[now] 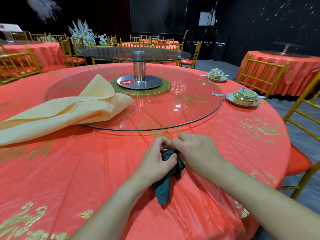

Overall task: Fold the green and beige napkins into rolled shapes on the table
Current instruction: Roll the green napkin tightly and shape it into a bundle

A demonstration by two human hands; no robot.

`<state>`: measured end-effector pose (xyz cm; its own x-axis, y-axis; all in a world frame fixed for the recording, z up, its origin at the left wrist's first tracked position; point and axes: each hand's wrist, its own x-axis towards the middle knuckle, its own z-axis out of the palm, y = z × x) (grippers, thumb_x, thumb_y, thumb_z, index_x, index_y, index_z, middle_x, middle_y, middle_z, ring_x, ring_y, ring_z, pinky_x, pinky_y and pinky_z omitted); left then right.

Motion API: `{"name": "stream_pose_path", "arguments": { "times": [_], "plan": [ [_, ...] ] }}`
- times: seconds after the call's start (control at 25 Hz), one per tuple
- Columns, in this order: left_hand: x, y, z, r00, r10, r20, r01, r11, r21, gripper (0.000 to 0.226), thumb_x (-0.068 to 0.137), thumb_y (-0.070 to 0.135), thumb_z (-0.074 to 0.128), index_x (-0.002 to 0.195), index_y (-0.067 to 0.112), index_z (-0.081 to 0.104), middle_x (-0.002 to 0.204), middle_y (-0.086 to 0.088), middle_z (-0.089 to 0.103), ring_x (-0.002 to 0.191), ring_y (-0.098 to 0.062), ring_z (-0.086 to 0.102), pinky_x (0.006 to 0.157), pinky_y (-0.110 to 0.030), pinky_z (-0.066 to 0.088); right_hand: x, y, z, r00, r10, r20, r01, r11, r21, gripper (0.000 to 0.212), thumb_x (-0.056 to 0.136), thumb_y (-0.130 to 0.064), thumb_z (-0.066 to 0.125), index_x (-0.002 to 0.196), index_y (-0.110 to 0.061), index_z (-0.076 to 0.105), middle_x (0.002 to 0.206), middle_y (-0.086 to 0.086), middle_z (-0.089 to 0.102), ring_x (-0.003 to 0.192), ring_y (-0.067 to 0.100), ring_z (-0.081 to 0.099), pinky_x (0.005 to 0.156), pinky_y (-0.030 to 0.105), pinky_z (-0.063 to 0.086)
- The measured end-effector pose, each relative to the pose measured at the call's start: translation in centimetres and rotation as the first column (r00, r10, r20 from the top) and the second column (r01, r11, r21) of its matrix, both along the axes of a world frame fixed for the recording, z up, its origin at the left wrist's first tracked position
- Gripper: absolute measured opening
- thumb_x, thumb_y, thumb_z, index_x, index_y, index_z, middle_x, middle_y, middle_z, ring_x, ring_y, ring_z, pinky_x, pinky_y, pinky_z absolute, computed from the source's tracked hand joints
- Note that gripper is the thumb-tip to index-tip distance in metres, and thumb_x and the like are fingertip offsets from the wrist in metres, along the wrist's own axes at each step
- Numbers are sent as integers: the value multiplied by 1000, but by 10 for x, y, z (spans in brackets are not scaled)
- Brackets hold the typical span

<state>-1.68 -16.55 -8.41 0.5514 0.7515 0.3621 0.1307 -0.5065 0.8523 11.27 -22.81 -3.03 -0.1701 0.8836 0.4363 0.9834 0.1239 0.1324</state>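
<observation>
Arms: Two bare forearms are reaching in from the near edge of the round table (69, 170), which is wearing a red plastic cloth with gold motifs, and are meeting just short of the glass.

Left hand (156, 159): It is lying knuckles up, wrist low over the cloth, with its fingers curling inward.

Right hand (192, 151): It is coming in from the right, back of the hand up, with its fingertips tucking down beside the left hand's.

Containers: Two green lidded bowls are sitting on matching plates at the far right rim, one nearer (245, 97) and one farther (216, 75). Their lids are hiding whatever is inside.

Grip: Both hands are closing round the bunched top of the dark green cloth napkin (164, 187), with the left thumb pressing across it.

Dark green cloth napkin: Its loose tail is trailing toward the person, lying on the red cloth between the two wrists.

Pale beige cloth napkin (69, 108): It is lying crumpled at the left, well apart from the hands, draping half over the clear glass turntable (173, 110) and half onto the table.
</observation>
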Motion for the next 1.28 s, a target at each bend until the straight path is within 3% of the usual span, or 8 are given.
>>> {"name": "stream_pose_path", "arguments": {
  "times": [0.08,0.2,0.4,0.76,0.88,0.96,1.08,1.28],
  "plan": [
    [1,-2,0,1000,3,-8,-3,1000,12,22,69,26,58,87,29,46,89,8,60,84,-6,58,74,-15,42,2,-5,-7,989,-70,-132,70,998,-6,10,67,-21,55,76,-18,60,70,1,56,64,25,60,46,25,34],
    [4,-5,-1,1000,8,-6,-8,1000,-12,21,68,27,58,84,33,46,87,9,62,84,-5,59,75,-16,43,8,-6,-9,926,-180,-331,118,973,-197,18,76,-19,59,94,-20,62,96,2,64,94,26,57,72,34,44],
    [5,-4,-2,1000,2,-21,-2,1000,-20,23,68,28,58,86,33,45,88,11,62,84,-5,60,76,-18,44,14,-6,5,925,-115,-362,-15,941,-338,17,73,-24,59,87,-21,67,81,0,67,85,24,61,73,37,50],
    [0,-6,0,996,-60,-65,59,998,-21,26,68,27,57,89,34,44,89,13,60,86,-4,57,79,-17,42,8,3,21,964,-191,-186,103,911,-399,17,75,-15,58,72,-25,45,75,-8,49,82,20,50,60,27,33],
    [0,-4,-2,994,-88,-60,85,996,-41,27,69,27,57,91,34,43,90,12,61,88,-9,60,82,-26,47,4,3,28,990,-124,-67,86,907,-412,13,78,-18,57,87,-25,51,90,-4,57,91,22,52,64,28,33],
    [0,-4,-2,994,-101,-46,98,993,-70,31,69,26,57,94,36,43,92,15,61,89,-1,60,81,-21,48,1,5,28,997,-80,-17,66,907,-416,16,79,-20,56,93,-25,50,100,-2,60,99,22,54,65,28,31],
    [0,-5,-3,992,-120,-45,116,990,-86,44,71,24,56,108,41,40,103,21,59,100,15,54,83,-4,39,5,10,28,997,-72,-41,47,900,-434,17,76,-20,58,84,-28,45,85,-4,55,91,23,55,63,27,32],
    [3,0,-6,993,-108,-51,105,992,-64,55,71,27,56,124,32,43,109,26,56,102,20,51,89,-5,37,14,9,6,992,-18,-127,-24,946,-323,15,77,-18,56,85,-25,45,88,-1,55,87,25,53,63,32,39]
  ]
}}
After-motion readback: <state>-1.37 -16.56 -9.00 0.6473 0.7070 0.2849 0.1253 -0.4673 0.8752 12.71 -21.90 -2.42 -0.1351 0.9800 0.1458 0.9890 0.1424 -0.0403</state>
